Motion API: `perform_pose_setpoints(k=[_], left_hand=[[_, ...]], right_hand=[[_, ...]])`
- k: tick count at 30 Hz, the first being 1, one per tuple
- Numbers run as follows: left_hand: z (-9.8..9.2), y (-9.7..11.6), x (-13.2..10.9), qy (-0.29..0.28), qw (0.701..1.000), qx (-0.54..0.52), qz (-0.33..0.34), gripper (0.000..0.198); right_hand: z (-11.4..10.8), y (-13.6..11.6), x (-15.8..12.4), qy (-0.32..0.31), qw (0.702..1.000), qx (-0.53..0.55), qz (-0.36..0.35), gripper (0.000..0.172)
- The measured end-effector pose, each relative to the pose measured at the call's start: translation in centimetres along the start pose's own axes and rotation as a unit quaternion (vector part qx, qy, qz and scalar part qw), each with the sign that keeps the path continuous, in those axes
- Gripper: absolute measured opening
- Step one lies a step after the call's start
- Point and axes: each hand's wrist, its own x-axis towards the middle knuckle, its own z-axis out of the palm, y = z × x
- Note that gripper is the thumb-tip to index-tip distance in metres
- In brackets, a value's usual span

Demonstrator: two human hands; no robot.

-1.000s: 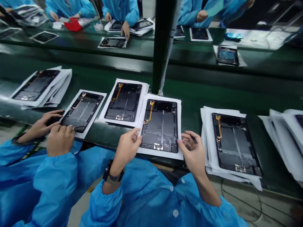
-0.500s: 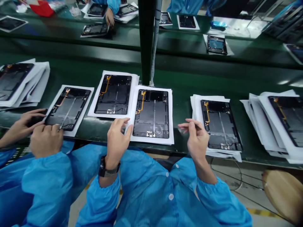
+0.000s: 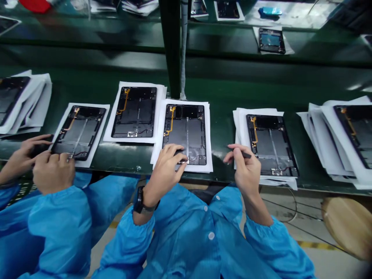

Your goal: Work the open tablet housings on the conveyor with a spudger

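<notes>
My left hand (image 3: 166,164), a dark watch on its wrist, lies over the lower left part of an opened tablet (image 3: 186,131). Its thumb and index finger come close together at the small board near the tablet's bottom edge; anything between them is too small to make out. This tablet rests on white sheets (image 3: 207,112) and shows a dark interior, an orange flex cable (image 3: 171,120) and a pale strip down the middle. Over the bench to its right, my right hand (image 3: 245,166) is closed on a thin dark pen-like tool (image 3: 246,154), its tip hard to see.
Another opened tablet (image 3: 135,112) lies left of mine, and one more (image 3: 269,145) sits by my right hand. Further right is a paper stack (image 3: 328,143). At left, a co-worker's hands (image 3: 54,170) work on a tablet (image 3: 80,131). A green post (image 3: 171,50) rises behind.
My left hand has moved right, from beside the tablet onto its lower part. The right hand has shifted slightly, still with the dark tool. The camera view has tilted a little.
</notes>
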Motion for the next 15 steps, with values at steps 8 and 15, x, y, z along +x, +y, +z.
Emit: perform_pose_setpoints(k=[8, 15], left_hand=[[0.9, 0.1, 1.7, -0.029, 0.999, 0.024, -0.039, 0.003], [1.5, 0.1, 2.0, -0.022, 0.998, 0.031, -0.049, 0.003]], right_hand=[[-0.3, 0.0, -0.1, -0.076, 0.996, 0.032, 0.035, 0.027], [0.3, 0.0, -0.1, -0.149, 0.989, 0.023, 0.015, 0.032]])
